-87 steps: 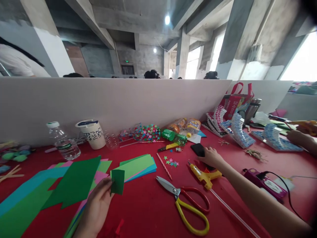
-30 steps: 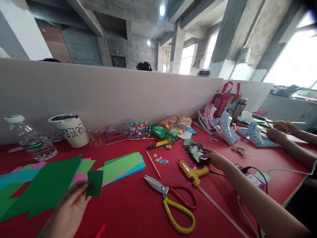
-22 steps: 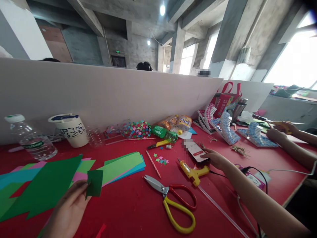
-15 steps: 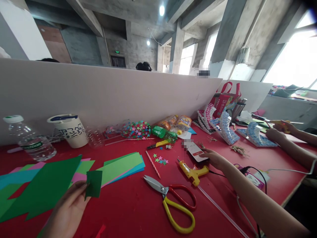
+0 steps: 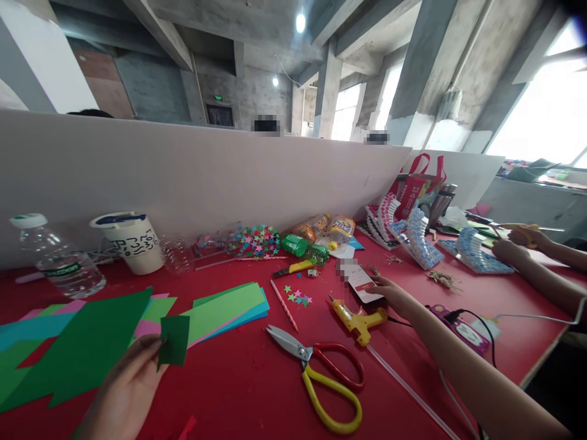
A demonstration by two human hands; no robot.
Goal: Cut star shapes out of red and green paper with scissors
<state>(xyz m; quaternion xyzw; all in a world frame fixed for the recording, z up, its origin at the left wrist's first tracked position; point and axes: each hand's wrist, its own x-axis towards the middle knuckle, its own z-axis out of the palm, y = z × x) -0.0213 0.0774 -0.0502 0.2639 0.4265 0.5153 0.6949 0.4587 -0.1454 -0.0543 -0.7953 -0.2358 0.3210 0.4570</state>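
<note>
A small dark green paper piece [image 5: 175, 340] is pinched between the thumb and fingers of my left hand [image 5: 132, 376]. Under that hand lies a larger dark green sheet [image 5: 98, 348], with light green, pink and blue sheets around it. My right hand [image 5: 389, 293] reaches across and grips the right edge of a phone [image 5: 361, 280] with a lit screen; part of the phone is blurred out. Just below it rests a yellow glue gun [image 5: 358, 319] with a clear glue stick in its rear. Scissors [image 5: 300, 352] with red and yellow handles lie between my hands.
A water bottle [image 5: 59, 263], a white cup [image 5: 132, 241] and a bag of coloured stars [image 5: 254, 239] stand along the white partition [image 5: 206, 171]. A yellow cutter [image 5: 293, 267] lies mid-table. A power strip [image 5: 458, 330] with cables sits right, near another person's hands [image 5: 513, 244].
My right hand and the phone have shifted slightly left, and the phone looks flatter to the table. My left hand with the green paper piece has stayed in place.
</note>
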